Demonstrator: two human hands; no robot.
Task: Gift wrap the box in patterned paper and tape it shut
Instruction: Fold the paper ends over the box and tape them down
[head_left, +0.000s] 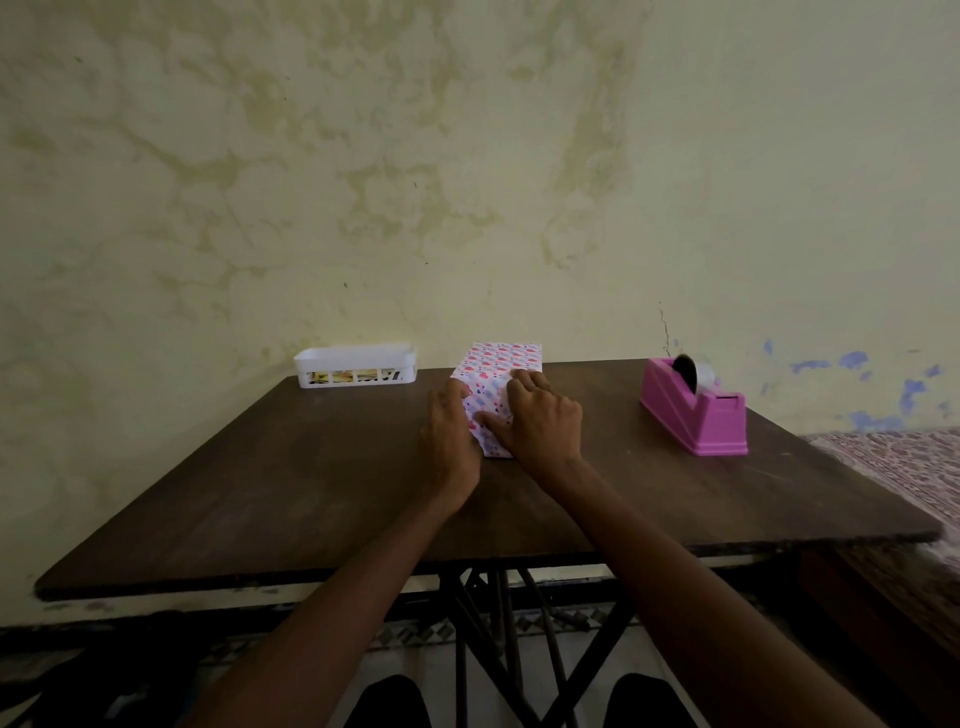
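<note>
A box covered in white paper with pink and blue hearts (500, 366) stands near the far middle of the dark wooden table (291, 483). My left hand (451, 436) lies flat against the box's left side near its front end. On top of the box rests my right hand (540, 423), fingers spread over the paper and thumb pressing the near end. A pink tape dispenser (696, 410) sits to the right, apart from both hands.
A white slotted basket (356, 366) with yellowish items inside stands at the back left by the wall. The table's near edge runs above my knees. A patterned cloth surface (904, 467) lies beyond the right edge.
</note>
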